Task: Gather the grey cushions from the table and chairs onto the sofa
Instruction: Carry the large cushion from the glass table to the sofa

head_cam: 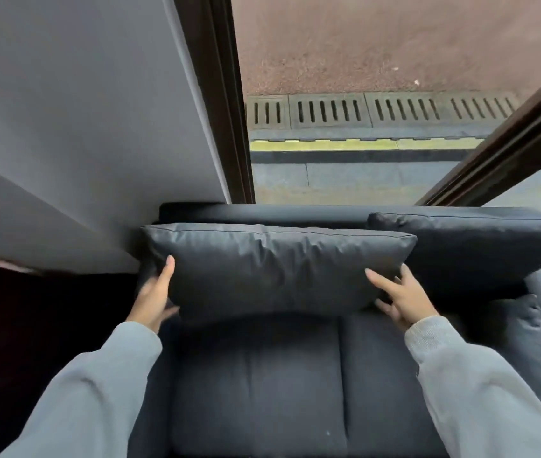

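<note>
A dark grey cushion (272,269) stands on its long edge against the back of the dark sofa (256,385). My left hand (155,295) presses flat on its left end, fingers pointing up. My right hand (401,295) rests on its lower right corner with the fingers spread. Both hands touch the cushion without closing around it. A second dark grey cushion (474,246) leans on the sofa back to the right, partly behind the first. A lighter grey cushion (523,332) lies at the sofa's right side.
A grey wall (74,127) meets the sofa's left end. Behind the sofa back, a dark-framed window (226,100) looks onto pavement and a drain grate (378,110). The floor to the left of the sofa is dark.
</note>
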### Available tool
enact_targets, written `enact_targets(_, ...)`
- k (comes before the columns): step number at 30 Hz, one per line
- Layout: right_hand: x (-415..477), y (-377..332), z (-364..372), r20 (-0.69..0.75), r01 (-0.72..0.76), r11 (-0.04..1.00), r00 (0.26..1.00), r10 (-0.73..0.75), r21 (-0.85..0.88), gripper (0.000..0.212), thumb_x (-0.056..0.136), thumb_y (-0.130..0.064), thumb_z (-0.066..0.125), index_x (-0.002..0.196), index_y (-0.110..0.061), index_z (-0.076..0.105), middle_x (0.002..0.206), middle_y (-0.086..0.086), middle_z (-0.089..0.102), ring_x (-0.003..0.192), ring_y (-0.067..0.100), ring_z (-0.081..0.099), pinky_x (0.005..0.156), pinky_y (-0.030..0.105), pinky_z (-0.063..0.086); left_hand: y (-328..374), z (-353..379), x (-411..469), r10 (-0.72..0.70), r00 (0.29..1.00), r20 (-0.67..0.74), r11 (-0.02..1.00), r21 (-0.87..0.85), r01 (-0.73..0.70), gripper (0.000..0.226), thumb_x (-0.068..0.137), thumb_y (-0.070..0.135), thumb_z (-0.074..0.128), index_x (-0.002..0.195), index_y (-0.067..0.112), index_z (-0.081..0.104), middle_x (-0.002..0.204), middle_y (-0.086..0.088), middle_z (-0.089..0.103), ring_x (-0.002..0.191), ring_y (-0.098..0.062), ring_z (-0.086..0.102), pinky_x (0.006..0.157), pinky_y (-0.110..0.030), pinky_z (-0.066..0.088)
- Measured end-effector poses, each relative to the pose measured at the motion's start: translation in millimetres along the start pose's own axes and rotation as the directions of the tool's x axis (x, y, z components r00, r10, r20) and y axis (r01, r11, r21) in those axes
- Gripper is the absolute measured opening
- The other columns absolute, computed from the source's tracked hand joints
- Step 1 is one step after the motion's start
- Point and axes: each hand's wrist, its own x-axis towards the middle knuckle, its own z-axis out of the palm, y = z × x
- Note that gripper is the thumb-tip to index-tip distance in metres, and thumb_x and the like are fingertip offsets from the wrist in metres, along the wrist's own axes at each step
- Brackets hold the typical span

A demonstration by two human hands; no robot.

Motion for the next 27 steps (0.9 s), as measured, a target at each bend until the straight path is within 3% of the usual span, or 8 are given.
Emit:
enact_targets(3, 44, 10, 12, -0.010, -0.082, 0.996, 0.997, 0.082, 0.038, 0.103, 0.054, -0.052, 0.095, 0.145, -0.046, 0.047, 0.138, -0.012, 0.058, 0.137, 0.025, 0.047, 0.105, 0.050, 0.046, 1, 3, 45, -0.001, 1.000, 0.005, 0.998, 0.059, 0.000, 0.090, 0.071, 0.080, 0.061, 0.146, 0.032, 0.049, 0.151, 0.005, 0.048, 0.136, -0.023, 0.046, 0.103, -0.055, 0.049)
enact_targets(5, 64, 15, 20, -0.018, -0.125, 0.992, 0.992, 0.126, 0.033, 0.109, 0.057, -0.058, 0.091, 0.152, -0.046, 0.039, 0.141, -0.010, 0.052, 0.142, 0.032, 0.042, 0.099, 0.047, 0.049, 0, 5, 68, 0.008, 1.000, 0.009, 0.998, 0.058, -0.009, 0.102, 0.060, 0.083, 0.064, 0.149, 0.035, 0.045, 0.153, 0.007, 0.044, 0.136, -0.026, 0.043, 0.098, -0.055, 0.051)
enact_targets(9, 86, 24, 40, -0.040, -0.114, 0.993, 0.993, 0.113, -0.021, 0.104, 0.066, -0.066, 0.085, 0.155, -0.044, 0.036, 0.151, -0.011, 0.051, 0.137, 0.032, 0.049, 0.104, 0.050, 0.051, -6, 18, 101, 0.031, 0.999, -0.026, 0.998, 0.057, -0.029, 0.108, 0.061, 0.076, 0.071, 0.155, 0.038, 0.033, 0.155, 0.010, 0.040, 0.137, -0.021, 0.042, 0.095, -0.055, 0.053)
enact_targets(13, 102, 28, 48, -0.126, -0.098, 0.993, 0.987, 0.105, 0.061, 0.074, 0.089, -0.054, 0.072, 0.154, -0.039, 0.038, 0.154, -0.007, 0.049, 0.136, 0.033, 0.051, 0.111, 0.051, 0.045, -15, 26, 122, 0.036, 0.997, -0.070, 0.997, -0.066, -0.041, 0.082, 0.073, 0.065, 0.074, 0.144, 0.038, 0.043, 0.147, 0.011, 0.050, 0.132, -0.019, 0.050, 0.091, -0.056, 0.054)
enact_targets(15, 107, 30, 52, -0.143, -0.093, 0.993, 0.984, 0.103, 0.076, 0.062, 0.095, -0.050, 0.066, 0.151, -0.038, 0.041, 0.149, -0.008, 0.052, 0.136, 0.029, 0.052, 0.111, 0.048, 0.044, -20, 31, 130, 0.029, 0.996, -0.085, 0.995, -0.098, -0.037, 0.081, 0.077, 0.062, 0.074, 0.146, 0.037, 0.041, 0.149, 0.009, 0.049, 0.130, -0.019, 0.050, 0.092, -0.058, 0.054)
enact_targets(21, 116, 25, 75, -0.239, -0.063, 0.997, 0.968, 0.070, 0.037, 0.060, 0.099, -0.042, 0.063, 0.152, -0.035, 0.037, 0.123, -0.017, 0.060, 0.111, 0.009, 0.061, 0.082, 0.032, 0.054, -16, 44, 142, 0.044, 0.992, -0.122, 0.997, -0.062, -0.052, 0.075, 0.089, 0.042, 0.075, 0.151, 0.033, 0.033, 0.150, 0.006, 0.048, 0.129, -0.023, 0.054, 0.095, -0.061, 0.051)
enact_targets(24, 113, 25, 76, -0.266, -0.066, 0.997, 0.963, 0.050, -0.050, 0.067, 0.099, -0.047, 0.061, 0.157, -0.032, 0.032, 0.147, -0.006, 0.052, 0.127, 0.017, 0.055, 0.107, 0.046, 0.048, -15, 45, 137, 0.057, 0.986, -0.155, 0.998, 0.045, -0.051, 0.081, 0.089, 0.052, 0.072, 0.154, 0.032, 0.028, 0.156, 0.004, 0.040, 0.133, -0.027, 0.049, 0.099, -0.058, 0.049)
enact_targets(27, 97, 24, 73, -0.214, -0.105, 0.983, 0.974, 0.072, -0.147, 0.079, 0.098, -0.056, 0.057, 0.162, -0.036, 0.015, 0.162, -0.004, 0.038, 0.143, 0.022, 0.042, 0.117, 0.050, 0.036, -18, 43, 125, 0.064, 0.986, -0.152, 0.983, 0.182, -0.036, 0.092, 0.088, 0.064, 0.063, 0.160, 0.029, 0.018, 0.164, 0.002, 0.030, 0.146, -0.029, 0.037, 0.115, -0.055, 0.036)
